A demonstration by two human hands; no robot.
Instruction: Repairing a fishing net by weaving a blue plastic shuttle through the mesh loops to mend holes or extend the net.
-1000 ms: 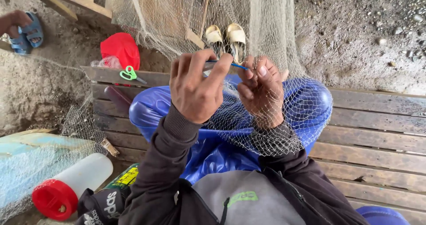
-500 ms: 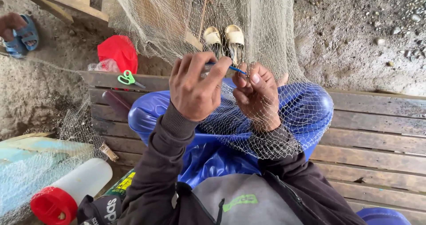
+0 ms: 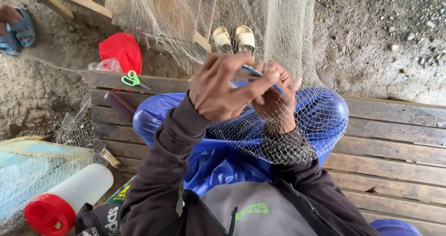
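Dirt-floor shed, plank bench (image 3: 395, 147) under hanging fishing net (image 3: 278, 138). Left hand (image 3: 223, 94) fingers pinch a thin blue netting needle (image 3: 260, 74) at the mesh; right hand (image 3: 274, 103) fingers are curled, gripping net just beside it, seemingly keeping it taut. Green scissors (image 3: 132, 80) lie well left of the fingers, red-capped jar (image 3: 65, 201) below-left.

Soft, even daylight fills the scene, brighter on the far gravel ground (image 3: 381, 36) at right. Shadows are faint, with slight sheen on the blue plastic (image 3: 223, 161). Focus is sharp at centre; edges bend slightly, and the near-left corner looks soft.
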